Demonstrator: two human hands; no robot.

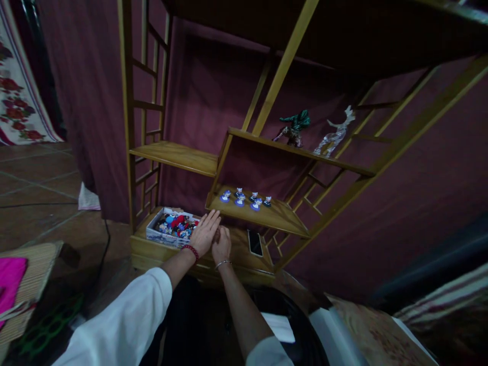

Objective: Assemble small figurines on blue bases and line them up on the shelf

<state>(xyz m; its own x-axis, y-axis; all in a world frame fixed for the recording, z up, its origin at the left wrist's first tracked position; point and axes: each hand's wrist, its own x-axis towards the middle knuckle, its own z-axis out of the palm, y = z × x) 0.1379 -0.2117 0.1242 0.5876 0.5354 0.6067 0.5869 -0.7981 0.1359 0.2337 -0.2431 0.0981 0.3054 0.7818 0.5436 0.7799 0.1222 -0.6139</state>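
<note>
1. Wooden shelf unit (173, 155): rises beyond both hands.
2. Box (163, 238) heaped with small figures (178, 222): left of the grip, long axis running toward it. Left hand (206, 233) nearer, overlapping the box's right end to my eye; contact unclear.
3. Left fingers straight, close together, over or against the right hand (221, 245), whose fingers curl narrow. Anything between them, I can't tell.
4. Six figurines (240, 201): on the shelf above, slightly right.
</note>
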